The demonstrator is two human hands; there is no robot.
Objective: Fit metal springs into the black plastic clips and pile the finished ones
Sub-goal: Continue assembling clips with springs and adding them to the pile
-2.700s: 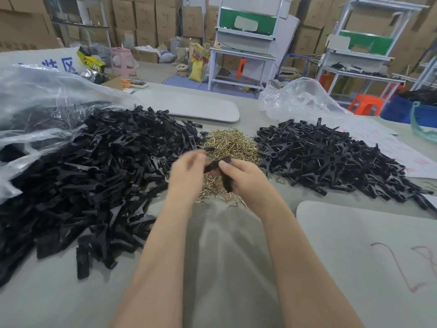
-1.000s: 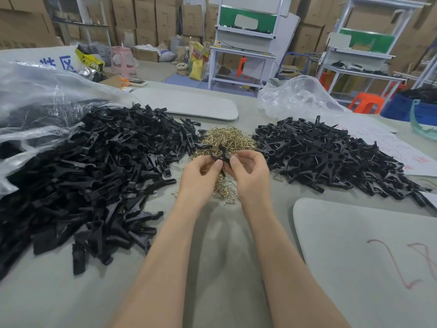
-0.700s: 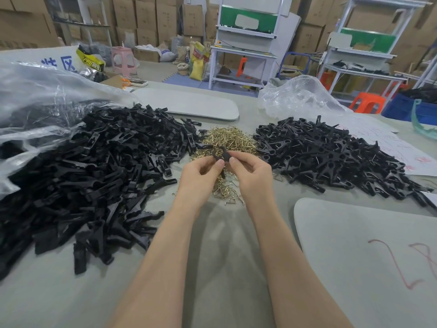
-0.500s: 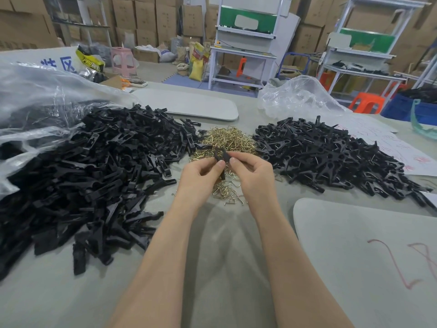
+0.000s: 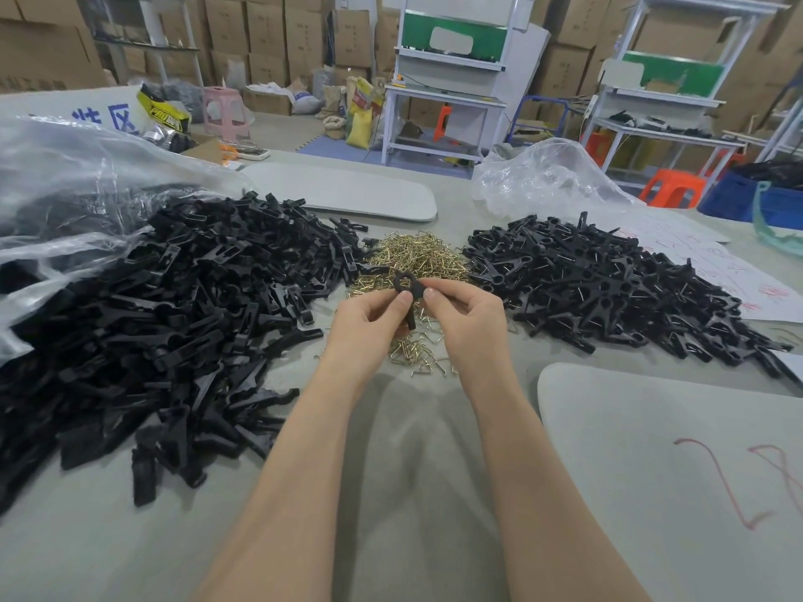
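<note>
Two-handed pinch: left hand and right hand clamped on one black plastic clip, held above brass spring heap, between unassembled clip pile and finished clip pile on tabletop.

A black plastic clip is pinched between the fingertips of the left hand and the right hand. Its round ring end is up and its narrow leg points down. Just behind and under the hands lies a small heap of brass-coloured metal springs. Left of the hands spreads a big heap of loose clip parts. On the right is a heap of assembled clips with crossed legs.
</note>
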